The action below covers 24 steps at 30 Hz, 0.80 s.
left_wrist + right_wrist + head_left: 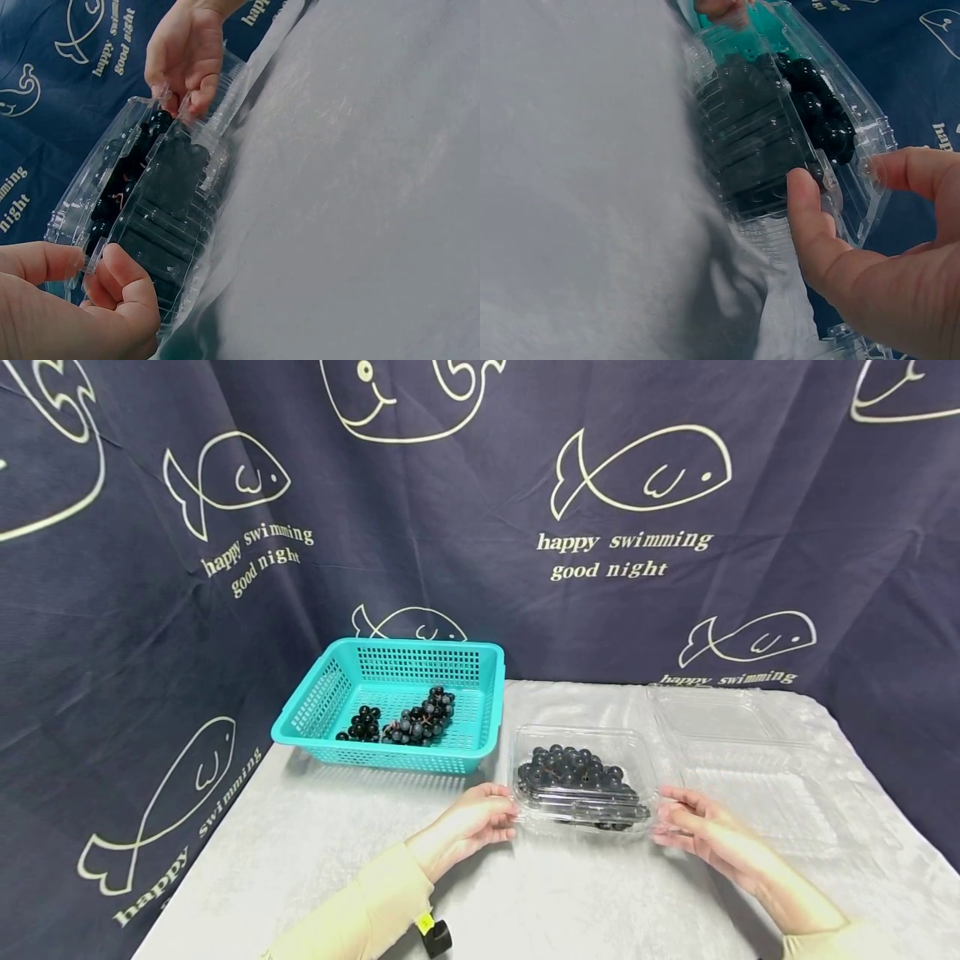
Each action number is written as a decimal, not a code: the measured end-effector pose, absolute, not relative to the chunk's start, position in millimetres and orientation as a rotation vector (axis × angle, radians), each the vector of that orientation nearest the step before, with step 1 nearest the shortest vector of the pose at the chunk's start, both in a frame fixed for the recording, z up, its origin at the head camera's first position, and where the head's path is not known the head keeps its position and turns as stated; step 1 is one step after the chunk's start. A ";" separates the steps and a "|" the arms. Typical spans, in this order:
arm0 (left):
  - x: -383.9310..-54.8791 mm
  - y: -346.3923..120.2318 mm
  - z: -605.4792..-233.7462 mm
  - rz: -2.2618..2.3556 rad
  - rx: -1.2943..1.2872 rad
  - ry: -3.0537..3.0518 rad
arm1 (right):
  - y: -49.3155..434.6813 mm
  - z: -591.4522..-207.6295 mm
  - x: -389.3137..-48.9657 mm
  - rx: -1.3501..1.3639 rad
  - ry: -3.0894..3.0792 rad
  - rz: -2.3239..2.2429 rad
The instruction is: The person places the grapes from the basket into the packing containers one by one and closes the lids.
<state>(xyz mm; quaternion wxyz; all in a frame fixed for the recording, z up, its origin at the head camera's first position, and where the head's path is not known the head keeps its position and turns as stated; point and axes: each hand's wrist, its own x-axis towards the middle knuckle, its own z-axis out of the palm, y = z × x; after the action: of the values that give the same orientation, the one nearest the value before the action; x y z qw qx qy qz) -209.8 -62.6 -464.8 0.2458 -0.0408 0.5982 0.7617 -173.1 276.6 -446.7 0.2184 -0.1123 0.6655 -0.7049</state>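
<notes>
A clear plastic clamshell box (637, 756) stands on the table with its lid folded down over a bunch of dark grapes (566, 767). My left hand (474, 821) pinches the rim at the box's left front corner, thumb and index finger at the edge in the left wrist view. At the opposite corner my right hand (701, 827) holds the rim. In the right wrist view its thumb (804, 196) lies near the lower edge and the index finger (909, 169) against the lid side. Between lid and base a narrow gap shows in the left wrist view.
A turquoise slotted basket (393, 758) at the back left contains more dark grapes (423, 718). Further clear plastic boxes (757, 802) lie along the right side of the white-covered table (360, 835). A dark blue fish-print curtain (480, 527) hangs behind.
</notes>
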 end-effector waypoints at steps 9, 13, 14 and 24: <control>-208.7 -63.0 -464.7 2.068 -0.106 1.649 | 273.5 -452.2 -170.3 -0.271 1.849 -1.972; -208.1 -63.7 -464.1 2.062 -0.099 1.653 | 271.8 -451.9 -169.0 -0.232 1.898 -1.929; -208.0 -63.9 -464.2 2.057 -0.095 1.655 | 271.6 -451.8 -168.8 -0.221 1.903 -1.920; -208.7 -65.3 -467.6 2.005 -0.086 1.655 | 268.4 -451.2 -167.9 -0.152 1.895 -1.884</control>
<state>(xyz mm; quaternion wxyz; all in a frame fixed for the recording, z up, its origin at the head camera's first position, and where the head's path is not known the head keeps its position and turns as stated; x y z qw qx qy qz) -208.7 -65.3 -467.6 0.2668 -0.0317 0.6133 0.7428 -167.9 268.4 -451.2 0.2307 -0.0552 0.6889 -0.6849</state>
